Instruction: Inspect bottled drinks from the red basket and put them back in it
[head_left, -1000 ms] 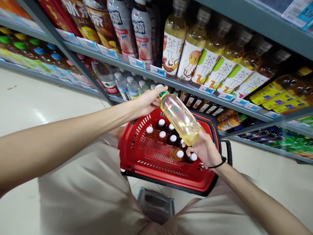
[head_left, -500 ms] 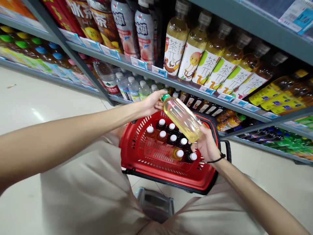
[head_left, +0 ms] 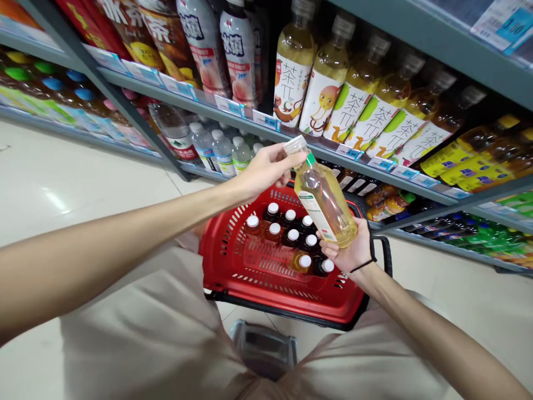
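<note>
Both hands hold one large clear bottle of pale yellow drink (head_left: 327,194), tilted above the basket. My left hand (head_left: 270,169) pinches its neck just below the clear cap, beside a green band. My right hand (head_left: 350,250) is wrapped around the bottle's base, with a black band at the wrist. Part of a white label with small print shows on the bottle's side. Beneath it stands a red shopping basket (head_left: 241,289), holding several small white-capped bottles (head_left: 275,230) of dark, reddish and amber drinks.
Shelves (head_left: 233,114) of drinks run across the front, with white-labelled tea bottles (head_left: 289,83) at the middle level and water bottles (head_left: 222,150) lower down. A grey stool-like object (head_left: 266,347) is between my knees on the tiled floor.
The bottle has turned about its length, so its cap and a printed label now show. My left hand has moved slightly up and right with the neck. The view has shifted a little.
</note>
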Tool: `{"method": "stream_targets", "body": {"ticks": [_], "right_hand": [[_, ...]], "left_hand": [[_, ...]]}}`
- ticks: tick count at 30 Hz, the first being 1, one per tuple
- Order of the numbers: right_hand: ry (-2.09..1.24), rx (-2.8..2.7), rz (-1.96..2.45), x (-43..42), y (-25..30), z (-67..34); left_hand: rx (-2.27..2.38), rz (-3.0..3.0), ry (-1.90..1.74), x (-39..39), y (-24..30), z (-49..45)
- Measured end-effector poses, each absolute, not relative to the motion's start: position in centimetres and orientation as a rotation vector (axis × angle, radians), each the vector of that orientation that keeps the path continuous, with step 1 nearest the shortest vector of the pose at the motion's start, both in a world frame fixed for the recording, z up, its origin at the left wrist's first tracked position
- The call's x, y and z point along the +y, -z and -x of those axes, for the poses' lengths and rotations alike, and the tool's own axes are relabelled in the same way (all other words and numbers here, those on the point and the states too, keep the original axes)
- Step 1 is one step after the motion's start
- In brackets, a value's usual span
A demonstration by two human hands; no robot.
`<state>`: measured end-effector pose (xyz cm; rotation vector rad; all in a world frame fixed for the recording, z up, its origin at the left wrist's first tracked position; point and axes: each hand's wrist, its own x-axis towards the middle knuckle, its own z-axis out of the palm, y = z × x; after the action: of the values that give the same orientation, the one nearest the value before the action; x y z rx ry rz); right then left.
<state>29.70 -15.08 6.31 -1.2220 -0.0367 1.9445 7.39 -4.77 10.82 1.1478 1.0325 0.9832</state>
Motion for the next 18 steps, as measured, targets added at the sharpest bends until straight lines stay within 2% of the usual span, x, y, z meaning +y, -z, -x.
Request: {"method": "stream_targets", "body": {"ticks": [5, 13, 18], "right_hand": [[-2.006, -0.064, 1.229, -16.1, -6.8, -29.4], [-2.031, -0.183, 1.173, -15.4, -7.5, -28.8], [-2.022, -0.242, 1.306, -14.3, -7.6, -28.2]], "left_hand": [[0.931, -1.24, -1.009, -4.7, -10.7, -7.2], [1.1, -1.237, -1.146, -3.4, -10.4, -6.2], [1.129, -1.241, -1.193, -3.5, -11.1, -6.1]]}}
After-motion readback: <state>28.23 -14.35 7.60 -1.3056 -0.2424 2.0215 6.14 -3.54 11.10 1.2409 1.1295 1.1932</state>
